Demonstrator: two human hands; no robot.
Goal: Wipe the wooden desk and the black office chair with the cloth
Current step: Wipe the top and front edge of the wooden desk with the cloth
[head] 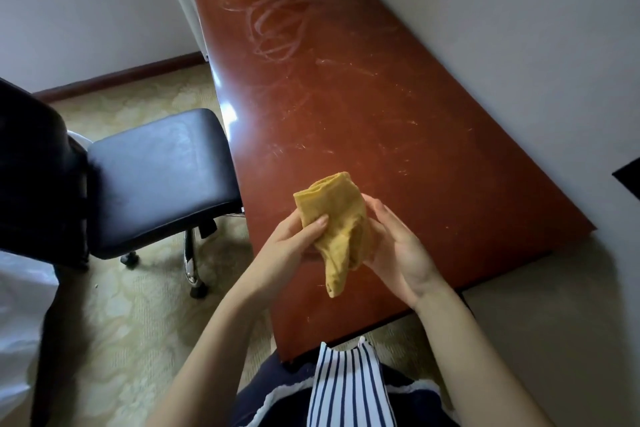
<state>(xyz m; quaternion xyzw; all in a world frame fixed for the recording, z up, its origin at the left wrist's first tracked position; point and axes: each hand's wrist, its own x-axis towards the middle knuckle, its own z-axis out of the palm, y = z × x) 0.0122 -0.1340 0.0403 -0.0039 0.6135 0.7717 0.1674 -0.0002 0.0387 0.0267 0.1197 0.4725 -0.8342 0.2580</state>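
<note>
Scuffed wooden desk (381,121) (pale swirl marks) meets white wall (502,45).

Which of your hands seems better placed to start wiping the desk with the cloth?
Probably the right hand: it cups the cloth farther over the desk; the left hand pinches it nearer the desk's edge.

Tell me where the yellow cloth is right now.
In the head view, the crumpled yellow cloth is held between the left hand and right hand, above the near end of the reddish wooden desk, right of the black office chair.
</note>
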